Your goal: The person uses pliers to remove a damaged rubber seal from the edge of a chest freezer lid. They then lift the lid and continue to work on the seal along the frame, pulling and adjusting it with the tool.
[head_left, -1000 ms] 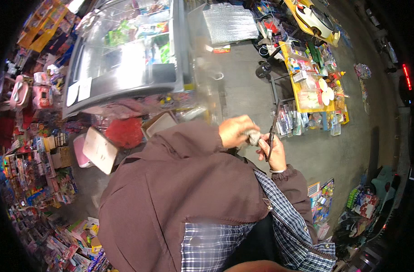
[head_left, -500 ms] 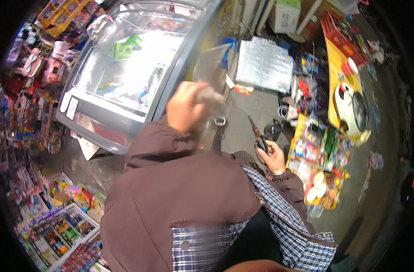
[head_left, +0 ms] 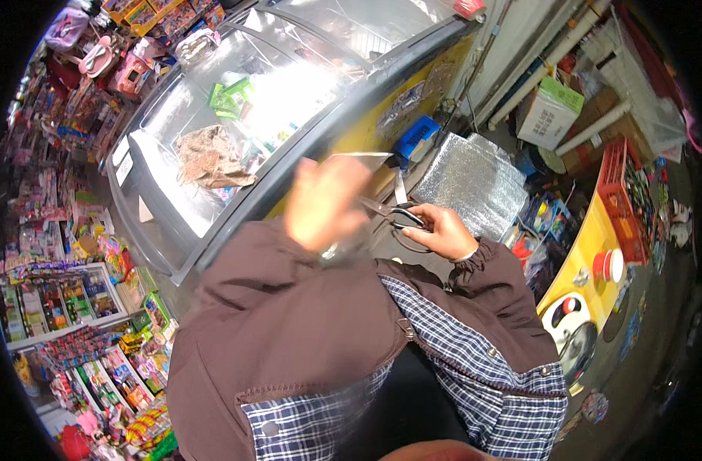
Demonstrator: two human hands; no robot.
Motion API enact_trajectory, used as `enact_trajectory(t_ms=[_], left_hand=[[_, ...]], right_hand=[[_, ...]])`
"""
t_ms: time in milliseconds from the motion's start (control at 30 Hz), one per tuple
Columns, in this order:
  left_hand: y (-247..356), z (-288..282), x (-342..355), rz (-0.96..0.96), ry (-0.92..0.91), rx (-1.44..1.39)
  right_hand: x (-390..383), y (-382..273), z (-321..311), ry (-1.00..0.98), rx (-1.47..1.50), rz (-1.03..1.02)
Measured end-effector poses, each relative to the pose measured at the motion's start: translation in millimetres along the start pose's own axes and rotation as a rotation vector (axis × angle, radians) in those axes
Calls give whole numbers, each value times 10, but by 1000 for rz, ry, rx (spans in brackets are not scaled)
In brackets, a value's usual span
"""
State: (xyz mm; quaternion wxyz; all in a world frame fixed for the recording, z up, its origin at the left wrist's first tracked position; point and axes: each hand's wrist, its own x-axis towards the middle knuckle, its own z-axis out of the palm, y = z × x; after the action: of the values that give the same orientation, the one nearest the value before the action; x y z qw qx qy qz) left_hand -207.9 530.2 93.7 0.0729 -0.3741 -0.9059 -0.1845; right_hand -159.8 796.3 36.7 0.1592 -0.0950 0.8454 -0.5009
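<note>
My left hand (head_left: 328, 201), smeared by motion, is in front of the freezer's edge, just left of the scissors; its fingers are too blurred to read. My right hand (head_left: 435, 230) grips black-handled scissors (head_left: 401, 220), their blades pointing left toward my left hand. The glass-lidded chest freezer (head_left: 155, 201) holds green packages (head_left: 230, 98) and others behind glare. A crumpled brown cloth (head_left: 209, 154) lies on its glass top at the near end.
A silver foil-covered slab (head_left: 466, 180) lies beyond my hands. At right are a yellow counter (head_left: 570, 273) with a cream appliance (head_left: 558, 323) and a red crate (head_left: 624, 207). Boxes (head_left: 549, 115) and pipes stand at back right. Racks of packaged goods (head_left: 67, 292) crowd the left.
My view has turned toward the freezer and foil slab. The crumpled cloth now shows on the freezer top. The scissors have swung from pointing upward to leftward, closer to my left hand.
</note>
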Motion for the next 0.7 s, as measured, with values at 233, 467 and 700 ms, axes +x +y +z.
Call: enact_trajectory(t_ms=[233,467,700], left_hand=[[-19,836,650,-181,-235,-365],[-307,1084,1071,-413,-458,-1690],[-361,1289,1406,-561,-594,-2256]], right_hand=[[705,-183,-769,-58,147,-93],[1244,49,-1261,-191,724,-394],[1773,372,-1195,-388,1087,-42]])
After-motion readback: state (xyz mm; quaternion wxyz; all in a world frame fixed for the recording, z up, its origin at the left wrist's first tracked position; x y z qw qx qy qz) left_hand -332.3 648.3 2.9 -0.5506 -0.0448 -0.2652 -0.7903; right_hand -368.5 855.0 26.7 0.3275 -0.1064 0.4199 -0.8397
